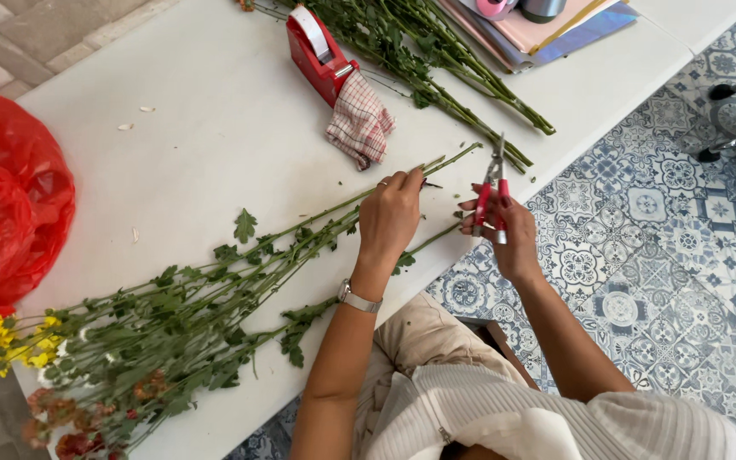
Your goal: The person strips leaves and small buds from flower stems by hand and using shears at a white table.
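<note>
Left hand [389,217] pinches flower stems [300,243] near cut ends; blooms lie far left on counter [215,128]. Right hand [513,234] closed round red snips [492,192], just right of stem tips. Stems light, thin, bendy, likely snap-prone; hold low, near ends.

My left hand [389,217] has a thin ring on one finger, silver watch [358,298] on that wrist. Right hand [513,238] bare. I wear a cream ribbed top [504,417], beige trousers [423,336], arms uncovered.
</note>
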